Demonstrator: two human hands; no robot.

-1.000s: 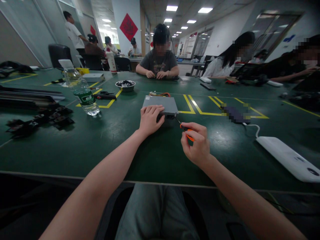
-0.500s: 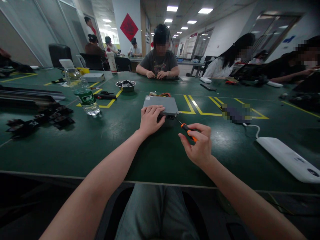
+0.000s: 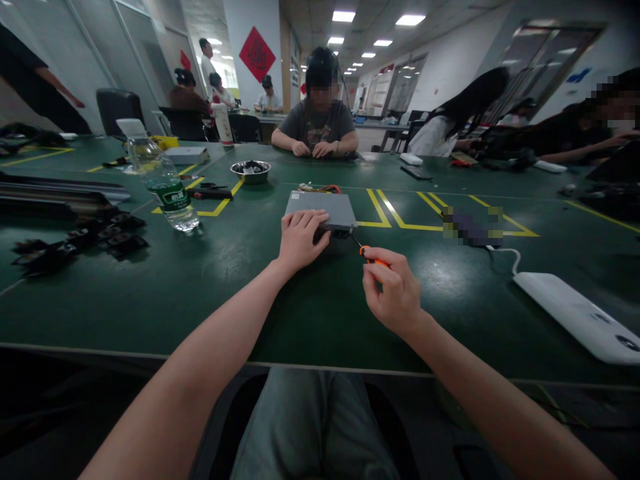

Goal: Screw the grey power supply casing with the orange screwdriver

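A grey metal computer power supply (image 3: 333, 205) lies on the green table, with coloured wires (image 3: 320, 189) at its far side. My left hand (image 3: 304, 235) grips its near left part, fingers over the top and thumb at the front edge. In my right hand (image 3: 393, 283) is an orange and black screwdriver (image 3: 367, 255), its handle pinched between thumb and fingers. The thin shaft points up and left to the near right corner of the power supply. Whether the tip sits in a screw is too small to tell.
To the left stand a water bottle (image 3: 170, 197), loose black parts (image 3: 107, 233) and dark metal strips (image 3: 55, 193). Farther back is a steel bowl (image 3: 251, 173) of small parts. A white power bank (image 3: 575, 317) with a cable lies right. A person (image 3: 320, 110) sits opposite.
My right fingers have closed more tightly around the screwdriver handle, and the handle has turned a little. My left hand and the power supply have stayed in place.
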